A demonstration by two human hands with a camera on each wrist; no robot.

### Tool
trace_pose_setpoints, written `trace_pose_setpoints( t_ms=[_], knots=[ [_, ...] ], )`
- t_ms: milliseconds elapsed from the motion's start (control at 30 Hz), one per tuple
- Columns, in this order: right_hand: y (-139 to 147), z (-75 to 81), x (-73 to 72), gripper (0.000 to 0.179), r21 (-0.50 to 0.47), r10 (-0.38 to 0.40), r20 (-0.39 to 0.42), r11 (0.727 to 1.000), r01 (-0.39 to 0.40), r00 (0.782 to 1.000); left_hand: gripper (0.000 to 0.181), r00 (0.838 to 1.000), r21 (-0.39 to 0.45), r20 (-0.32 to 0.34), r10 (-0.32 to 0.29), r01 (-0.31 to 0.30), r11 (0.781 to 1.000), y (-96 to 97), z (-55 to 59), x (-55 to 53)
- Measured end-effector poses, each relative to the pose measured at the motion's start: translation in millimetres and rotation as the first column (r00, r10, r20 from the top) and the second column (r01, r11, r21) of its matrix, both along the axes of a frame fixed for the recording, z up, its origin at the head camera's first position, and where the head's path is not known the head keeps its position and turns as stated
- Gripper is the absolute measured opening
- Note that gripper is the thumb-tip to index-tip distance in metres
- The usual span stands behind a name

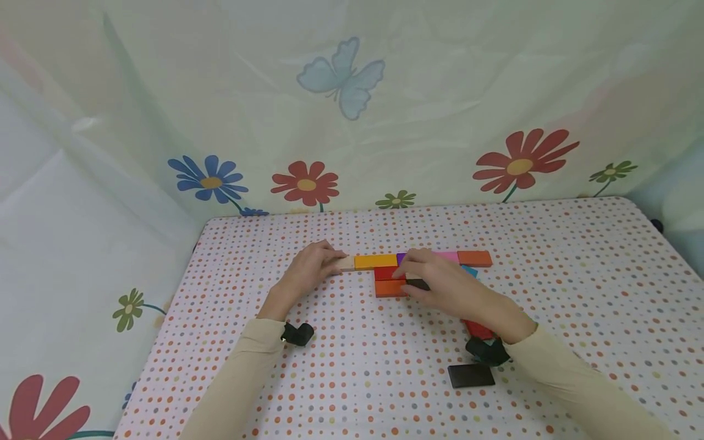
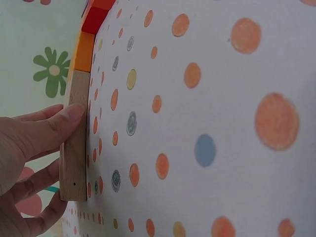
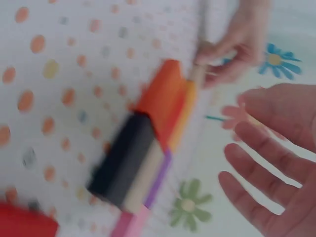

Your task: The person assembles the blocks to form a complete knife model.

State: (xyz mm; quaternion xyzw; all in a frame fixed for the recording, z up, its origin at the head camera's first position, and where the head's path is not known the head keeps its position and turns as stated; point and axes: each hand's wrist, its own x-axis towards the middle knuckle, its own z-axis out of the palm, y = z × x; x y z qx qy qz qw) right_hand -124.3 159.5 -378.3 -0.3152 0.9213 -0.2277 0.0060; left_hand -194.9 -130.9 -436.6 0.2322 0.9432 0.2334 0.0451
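My left hand [image 1: 313,267] pinches a plain wooden block [image 2: 76,143] at the left end of a row, thumb on its near face. Against its end lies a yellow block [image 1: 376,262], then purple [image 3: 158,180], pink [image 1: 447,256] and orange-brown [image 1: 475,258] ones. In front of this row lie a red block [image 1: 385,272] and an orange block [image 1: 389,288]. A black block [image 3: 126,158] adjoins the orange one, with another plain wooden block [image 3: 143,177] behind it. Over these reaches my right hand [image 1: 442,282], its fingers spread and holding nothing in the right wrist view.
A blue block [image 1: 469,271] shows behind my right hand. Below the right wrist lie a red block [image 1: 478,330] and a separate dark block [image 1: 471,375]. The dotted table [image 1: 352,379] meets a flowered curtain [image 1: 429,122] at the back.
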Motion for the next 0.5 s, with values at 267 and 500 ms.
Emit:
trace_pose_setpoints(
  t_ms=[267, 500],
  knots=[
    [28.3, 24.6, 26.7, 0.027, 0.114, 0.054, 0.101, 0.991, -0.066, 0.993, 0.036, 1.0, 0.0, 0.0, 0.0, 0.0, 1.0, -0.6, -1.5, 1.1],
    [47.1, 2.3, 54.6, 0.033, 0.18, 0.177, 0.273, 0.956, -0.231, 0.946, 0.037, 1.0, -0.004, -0.004, 0.009, -0.009, 1.0, 0.4, 0.1, 0.6]
  ],
)
